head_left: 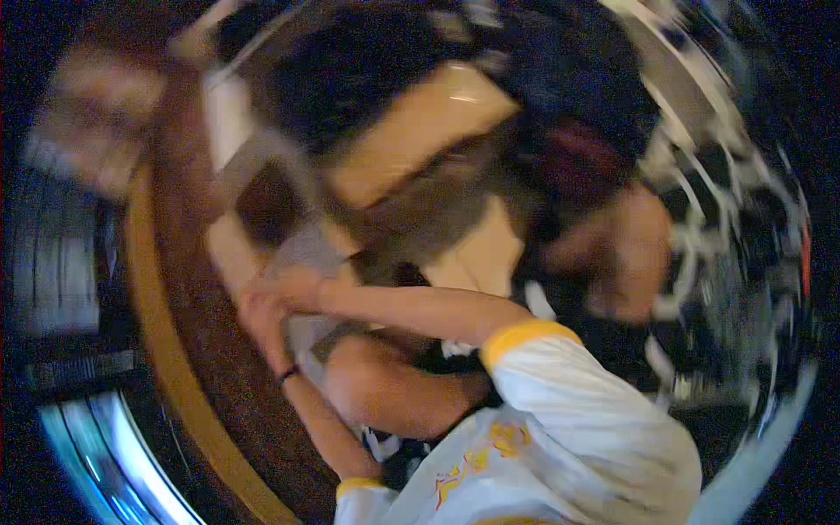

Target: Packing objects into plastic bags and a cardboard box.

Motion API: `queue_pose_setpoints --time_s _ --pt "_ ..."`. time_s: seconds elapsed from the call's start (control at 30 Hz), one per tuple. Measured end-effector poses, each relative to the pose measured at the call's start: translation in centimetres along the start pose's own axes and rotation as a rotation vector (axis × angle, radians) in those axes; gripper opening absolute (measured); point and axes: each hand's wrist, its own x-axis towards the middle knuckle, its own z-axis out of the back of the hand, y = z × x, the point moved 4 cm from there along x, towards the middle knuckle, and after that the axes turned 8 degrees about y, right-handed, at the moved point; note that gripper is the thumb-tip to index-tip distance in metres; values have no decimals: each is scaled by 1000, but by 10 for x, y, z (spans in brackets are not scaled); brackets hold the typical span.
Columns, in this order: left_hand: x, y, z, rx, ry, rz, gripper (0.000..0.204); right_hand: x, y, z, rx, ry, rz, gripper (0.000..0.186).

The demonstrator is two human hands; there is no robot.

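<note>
Motion blurs much of the view. My left hand [262, 325], with a dark band at its wrist, is at the left of the middle, its fingers smeared. Reaching across from the right, my right hand [293, 290] meets or overlaps it, and its fingers are also smeared. Just beyond both hands is a light grey shape [306, 249], too blurred to name. A tan, flat-looking piece [229, 249] lies beside it. Whether either hand holds one of these is hidden.
My bare knee [385, 389] is below my right forearm. A tan, box-like block [420, 131] stands beyond, near a pale flat piece [481, 249]. At the right is another person's bare limb [634, 249], in blur. A brown curved edge [166, 350] runs down the left.
</note>
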Motion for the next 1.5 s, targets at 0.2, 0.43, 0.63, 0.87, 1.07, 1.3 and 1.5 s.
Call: queue_pose_setpoints --time_s 0.2,0.43,0.63,0.87,1.07,1.3,1.5 --pt "38 24 1 230 184 19 43 11 -12 19 194 -515 215 13" --pt "32 66 -10 282 210 154 48 -195 -10 168 -66 -658 -167 22" --pt "16 50 -28 391 230 162 59 -579 -22 289 -315 -1047 -669 27" --pt "-1 -33 -7 550 157 37 75 -877 90 177 -20 -756 -2404 56" --pt "-7 -159 -3 529 -306 -677 62 -926 71 64 -403 -1048 -2371 81" --pt "-57 -288 -23 -27 -150 -695 42 -888 79 109 69 -828 -2040 73" --pt "-102 -347 -40 -268 166 -564 28 -807 120 229 -62 -969 -1304 61"
